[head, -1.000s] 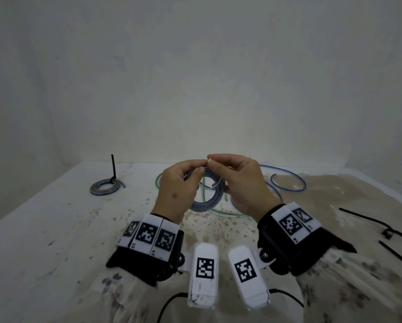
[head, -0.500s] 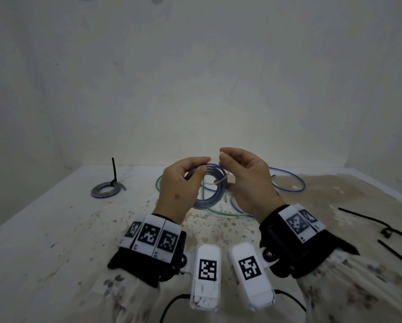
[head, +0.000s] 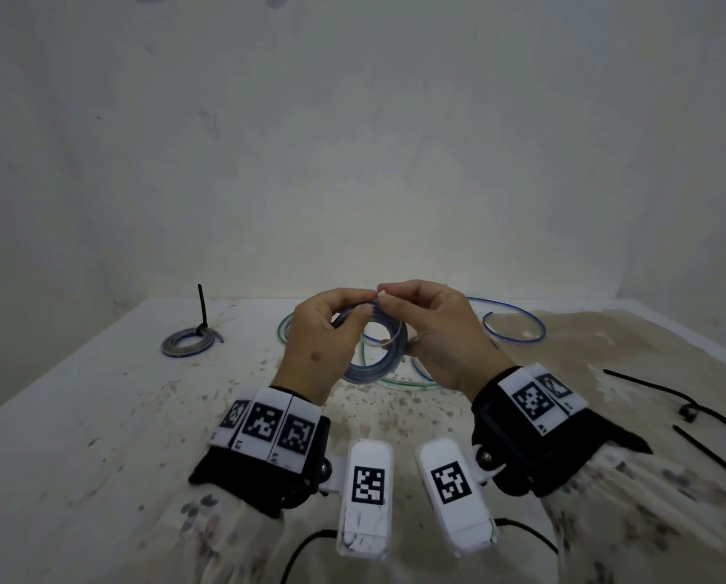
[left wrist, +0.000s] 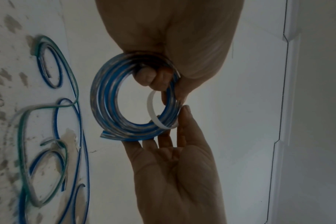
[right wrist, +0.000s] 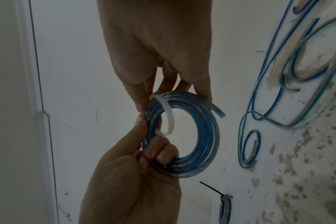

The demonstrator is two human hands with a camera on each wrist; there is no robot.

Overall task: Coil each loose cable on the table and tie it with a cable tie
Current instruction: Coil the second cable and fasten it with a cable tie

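A coil of blue-striped clear cable (head: 388,358) is held upright above the table between both hands. My left hand (head: 344,316) grips the coil's left side, fingers curled through its hole (left wrist: 146,77). A white cable tie (left wrist: 153,111) loops through the hole and round the coil's strands (right wrist: 168,116). My right hand (head: 397,303) pinches the tie's end at the top of the coil, its other fingers resting along the coil's right rim (left wrist: 164,137). In the right wrist view the coil (right wrist: 205,136) hangs just past my right fingertips (right wrist: 144,104).
A finished coil (head: 188,342) bound with an upright black tie lies at the back left. Loose blue cable (head: 517,324) and green cable (head: 283,330) sprawl on the stained table (head: 100,415) behind my hands. Several black cable ties (head: 689,410) lie at the right edge.
Half a second ago my right fingertips were lifted apart from the left thumb; now they meet it again at the top of the coil. The coil stays in the air.
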